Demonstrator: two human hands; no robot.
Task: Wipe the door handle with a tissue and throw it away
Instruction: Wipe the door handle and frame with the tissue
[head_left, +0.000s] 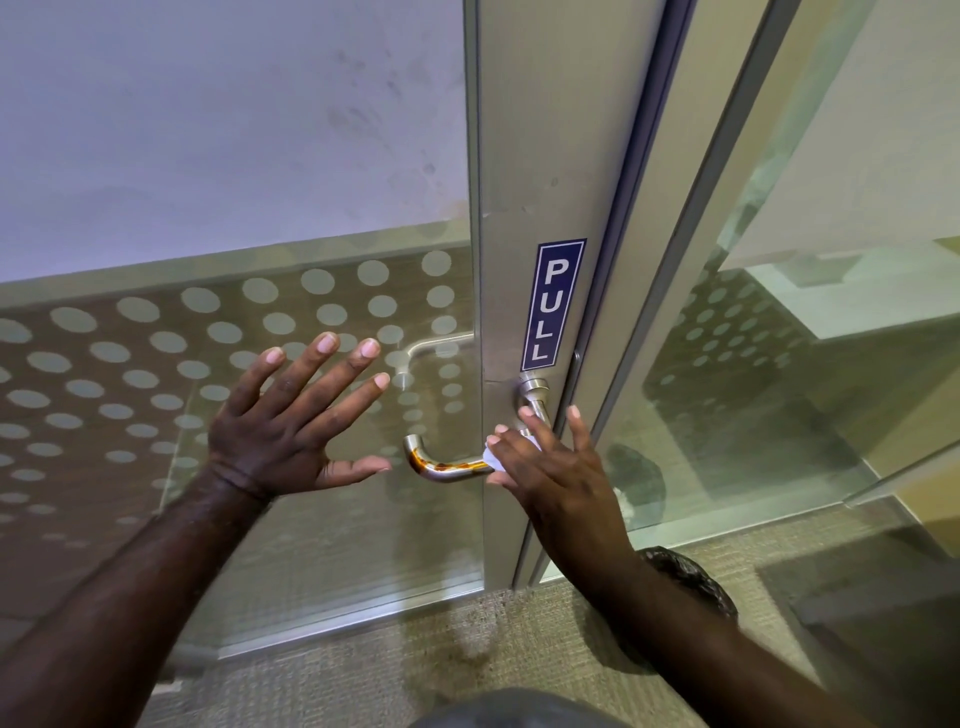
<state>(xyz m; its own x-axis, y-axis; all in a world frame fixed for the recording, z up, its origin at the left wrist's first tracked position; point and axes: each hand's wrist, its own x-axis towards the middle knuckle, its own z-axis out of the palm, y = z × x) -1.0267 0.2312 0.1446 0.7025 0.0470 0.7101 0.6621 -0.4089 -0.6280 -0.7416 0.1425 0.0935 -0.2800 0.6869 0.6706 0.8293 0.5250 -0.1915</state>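
A brushed metal lever door handle (441, 465) juts from the door's metal stile, with an orange-brown smear along its curved left end. My right hand (550, 470) presses a white tissue (491, 458) against the handle's right part, fingers partly spread over it. Most of the tissue is hidden under that hand. My left hand (296, 421) is spread flat against the glass panel just left of the handle, holding nothing.
The door's metal stile (524, 208) carries a blue PULL sign (553, 304). A frosted glass panel with dots (182, 364) is on the left. A bin with a black liner (691, 582) stands on the carpet by the frame, partly behind my right forearm.
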